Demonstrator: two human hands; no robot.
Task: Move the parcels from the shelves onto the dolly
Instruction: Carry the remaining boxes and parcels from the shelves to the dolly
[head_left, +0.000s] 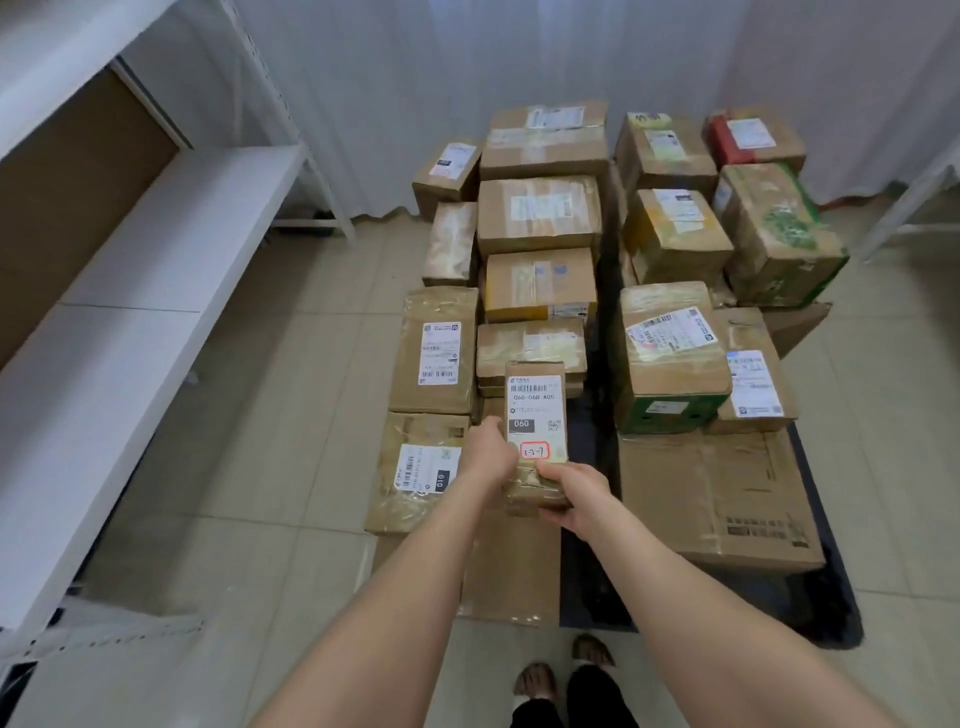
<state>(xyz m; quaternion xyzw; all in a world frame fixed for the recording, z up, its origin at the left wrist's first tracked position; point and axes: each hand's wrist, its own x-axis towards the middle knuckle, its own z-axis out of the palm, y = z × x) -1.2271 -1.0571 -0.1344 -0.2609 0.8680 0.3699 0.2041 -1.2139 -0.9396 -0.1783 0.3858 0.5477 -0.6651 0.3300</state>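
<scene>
Head view: dolly (826, 608) mostly under parcels (540, 213).

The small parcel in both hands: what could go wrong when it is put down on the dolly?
The small parcel, gripped by the left hand and right hand, may slip into the dark gap beside it. Laid on the uneven low boxes, it might tilt and slide off.

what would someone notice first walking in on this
The eye lands on the small parcel with a red-outlined sticker, gripped mid-frame by the left hand and right hand. Beyond it, taped cardboard parcels crowd the dark dolly on the tiled floor; white shelves run along the left.
</scene>
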